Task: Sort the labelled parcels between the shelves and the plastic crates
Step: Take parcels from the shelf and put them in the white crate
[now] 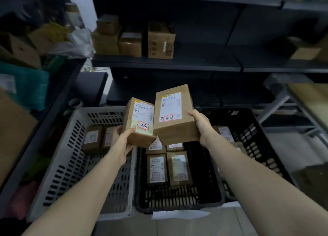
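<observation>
- Grey crate (71,147), left: two labelled parcels lie flat at its far end, rest of the floor bare. Looks like one destination bin.
- Left hand (122,140): clamped on the smaller box (140,122), thumb on the label face, fingers behind. Box held up above the seam between the grey crate and the middle one, label tilted toward the camera; red-circled handwriting shows, probably the sort key.
- Black crate (177,198), middle: several parcels laid flat, labels up, in rows, so marks stay readable.
- Right hand (200,125): closed around the larger box (174,115), gripping its right side and bottom edge. Box touches the smaller one, label also facing up with a different red-circled mark. Judgement: comparing the two marks before dropping each into a crate.
- Second black crate (257,138), right: at least one parcel, mostly hidden by the right arm.
- Shelves (166,63), far: a few cardboard boxes upright, well apart from the hands.
</observation>
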